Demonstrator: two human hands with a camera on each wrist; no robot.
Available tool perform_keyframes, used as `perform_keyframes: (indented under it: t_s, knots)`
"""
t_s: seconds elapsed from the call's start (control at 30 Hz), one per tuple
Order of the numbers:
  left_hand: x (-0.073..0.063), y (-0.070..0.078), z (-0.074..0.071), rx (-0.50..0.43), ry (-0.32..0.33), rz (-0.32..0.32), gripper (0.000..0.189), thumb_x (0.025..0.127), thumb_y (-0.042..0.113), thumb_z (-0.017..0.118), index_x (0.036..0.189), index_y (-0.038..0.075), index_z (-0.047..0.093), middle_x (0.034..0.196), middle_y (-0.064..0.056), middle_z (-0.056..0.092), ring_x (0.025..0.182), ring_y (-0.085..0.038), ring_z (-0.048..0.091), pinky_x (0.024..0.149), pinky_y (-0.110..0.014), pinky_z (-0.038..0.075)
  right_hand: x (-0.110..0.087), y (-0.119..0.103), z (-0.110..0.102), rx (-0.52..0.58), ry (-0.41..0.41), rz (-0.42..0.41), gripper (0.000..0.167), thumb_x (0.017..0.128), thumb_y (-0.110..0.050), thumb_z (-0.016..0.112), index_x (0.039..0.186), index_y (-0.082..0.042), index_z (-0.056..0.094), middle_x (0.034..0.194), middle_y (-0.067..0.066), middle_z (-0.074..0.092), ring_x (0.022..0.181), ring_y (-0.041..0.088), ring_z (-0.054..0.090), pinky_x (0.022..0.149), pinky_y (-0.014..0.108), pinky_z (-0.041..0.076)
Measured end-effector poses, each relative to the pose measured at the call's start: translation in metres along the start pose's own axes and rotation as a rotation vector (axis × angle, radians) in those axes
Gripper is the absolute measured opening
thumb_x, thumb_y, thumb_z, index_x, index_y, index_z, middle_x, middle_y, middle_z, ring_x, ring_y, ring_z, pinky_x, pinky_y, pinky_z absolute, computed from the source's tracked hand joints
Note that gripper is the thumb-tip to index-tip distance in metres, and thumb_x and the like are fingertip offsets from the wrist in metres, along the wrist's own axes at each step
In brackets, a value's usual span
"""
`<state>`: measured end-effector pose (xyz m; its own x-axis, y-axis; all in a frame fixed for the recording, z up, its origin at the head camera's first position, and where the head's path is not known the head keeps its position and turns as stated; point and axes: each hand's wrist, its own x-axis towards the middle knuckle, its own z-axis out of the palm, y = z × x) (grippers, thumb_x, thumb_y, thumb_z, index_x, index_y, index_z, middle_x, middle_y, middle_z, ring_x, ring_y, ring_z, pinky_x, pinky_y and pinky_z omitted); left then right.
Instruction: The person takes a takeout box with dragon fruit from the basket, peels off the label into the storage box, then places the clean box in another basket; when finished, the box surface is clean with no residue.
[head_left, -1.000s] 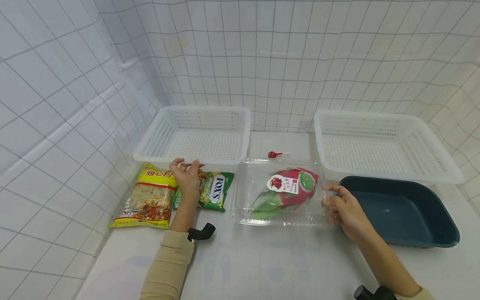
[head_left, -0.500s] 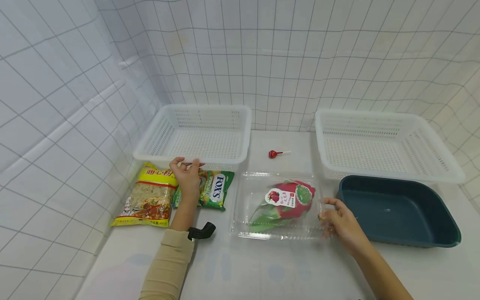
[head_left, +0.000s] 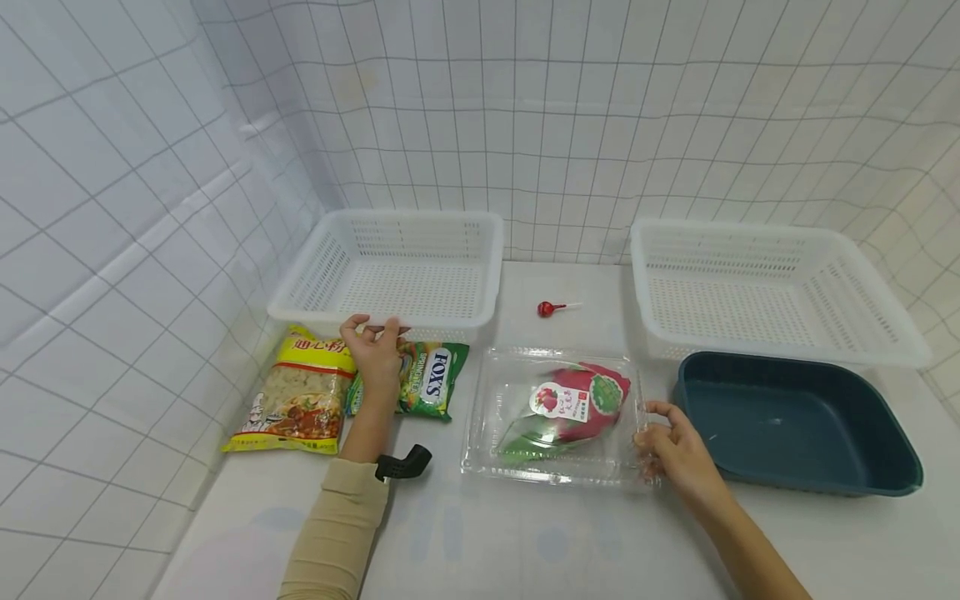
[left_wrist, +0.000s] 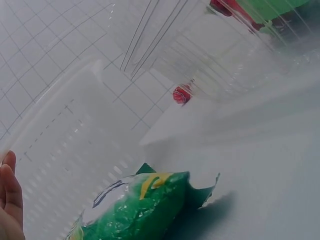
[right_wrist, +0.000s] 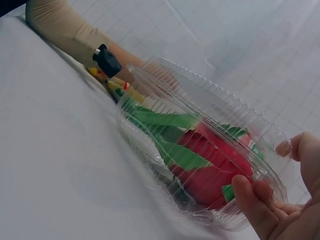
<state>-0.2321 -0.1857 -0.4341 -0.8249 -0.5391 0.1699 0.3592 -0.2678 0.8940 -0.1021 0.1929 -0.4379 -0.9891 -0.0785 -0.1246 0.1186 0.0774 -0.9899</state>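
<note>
In the head view my left hand [head_left: 375, 358] grips the front rim of the left white basket [head_left: 300, 315], which has slotted walls. Its forearm crosses a green FOX'S packet [head_left: 431, 379]; a yellow-topped pasta bag [head_left: 300, 400] lies beside that. With my right hand [head_left: 678, 450] I hold the right edge of a clear plastic clamshell box [head_left: 487, 417]. Inside is a red dragon fruit [head_left: 600, 400] with green leaves and a white label. The right wrist view shows thumb and fingers on the box [right_wrist: 165, 75]. Whether its underside touches the table, I cannot tell.
A red lollipop [head_left: 546, 309] lies behind the box, between the two white baskets. The right white basket [head_left: 787, 342] stands at the back right, with a dark teal tub [head_left: 795, 483] in front of it. Gridded white curtain [head_left: 570, 125] surrounds the table's back and left.
The clamshell box has come towards me and away from the lollipop, carried by my right hand; most of that motion was in the first half second. My left hand keeps its place on the basket rim.
</note>
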Motion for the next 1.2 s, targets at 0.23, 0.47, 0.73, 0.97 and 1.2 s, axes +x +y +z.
perform_keyframes:
  t_s: [0.23, 0.47, 0.73, 0.97, 1.2]
  knots:
    - [-0.002, 0.003, 0.002, 0.063, -0.01, -0.036, 0.036, 0.096, 0.004, 0.06, 0.114, 0.016, 0.032, 0.082, -0.007, 0.051, 0.066, -0.02, 0.061, 0.051, -0.024, 0.045, -0.003, -0.003, 0.0, -0.009, 0.015, 0.064, 0.046, 0.093, -0.002, 0.05, 0.135, 0.006, 0.031, 0.081, 0.006, 0.056, 0.059, 0.012, 0.053, 0.053, 0.029, 0.053]
    - [-0.005, 0.007, 0.001, 0.12, -0.036, -0.043, 0.036, 0.097, 0.01, 0.06, 0.119, 0.012, 0.031, 0.085, -0.008, 0.051, 0.071, -0.024, 0.065, 0.053, -0.025, 0.047, -0.004, -0.006, 0.001, -0.012, 0.013, 0.093, 0.048, 0.095, -0.006, 0.05, 0.137, 0.006, 0.03, 0.094, 0.011, 0.059, 0.072, 0.013, 0.057, 0.058, 0.03, 0.055]
    - [-0.014, 0.009, 0.006, 0.225, -0.04, -0.029, 0.029, 0.097, 0.007, 0.057, 0.118, 0.009, 0.037, 0.093, -0.009, 0.049, 0.08, -0.032, 0.064, 0.06, -0.027, 0.051, -0.005, -0.009, 0.0, -0.078, 0.031, 0.134, 0.053, 0.096, -0.011, 0.053, 0.14, 0.005, 0.03, 0.095, 0.008, 0.06, 0.073, 0.013, 0.056, 0.062, 0.029, 0.054]
    - [-0.026, 0.009, 0.01, 0.329, -0.058, -0.052, 0.031, 0.095, 0.006, 0.055, 0.121, 0.007, 0.037, 0.098, -0.008, 0.047, 0.071, -0.025, 0.057, 0.06, -0.022, 0.046, -0.011, -0.014, -0.002, -0.284, 0.052, 0.076, 0.053, 0.097, -0.024, 0.061, 0.138, 0.002, 0.039, 0.09, 0.012, 0.063, 0.068, 0.015, 0.059, 0.062, 0.028, 0.054]
    - [-0.044, 0.011, 0.006, 0.466, -0.262, -0.124, 0.034, 0.097, 0.009, 0.052, 0.125, 0.003, 0.034, 0.1, -0.01, 0.05, 0.083, -0.03, 0.063, 0.067, -0.024, 0.049, -0.014, -0.026, -0.008, -0.597, 0.053, -0.002, 0.053, 0.096, -0.044, 0.06, 0.126, -0.002, 0.053, 0.087, 0.005, 0.063, 0.068, 0.017, 0.059, 0.06, 0.03, 0.049]
